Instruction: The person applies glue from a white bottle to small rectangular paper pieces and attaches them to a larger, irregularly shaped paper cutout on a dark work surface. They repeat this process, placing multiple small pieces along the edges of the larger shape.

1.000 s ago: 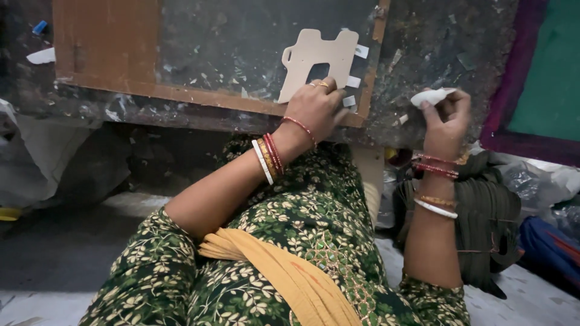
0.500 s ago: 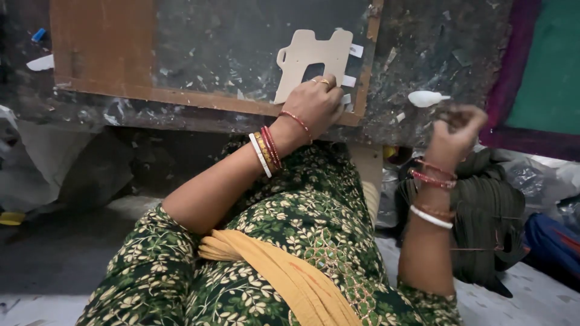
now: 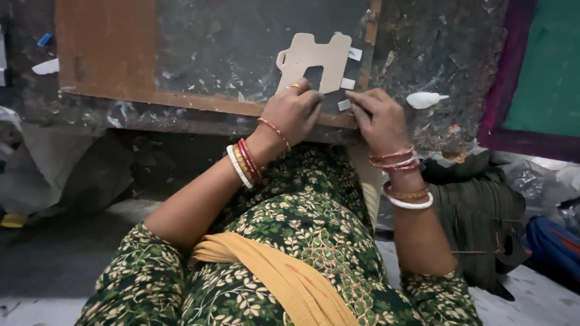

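Note:
A tan cardboard cutout (image 3: 317,57) with notched edges lies on a dark, scuffed board (image 3: 205,54). My left hand (image 3: 296,111) rests curled on the cutout's lower edge and holds it down. My right hand (image 3: 377,118) is just right of it, fingertips pinching a small white paper tab (image 3: 343,105) at the board's wooden edge. Two more white tabs (image 3: 355,54) stick out from the cutout's right side. Both wrists wear bangles.
A small white teardrop-shaped object (image 3: 423,99) lies on the rough surface right of the board. A green mat with a purple border (image 3: 538,72) is at the far right. Dark bags (image 3: 483,211) sit by my right knee. Paper scraps litter the board.
My right hand let go of the white teardrop object, which now lies on the surface, and moved left to the tab beside the cutout. My left hand stayed on the cutout.

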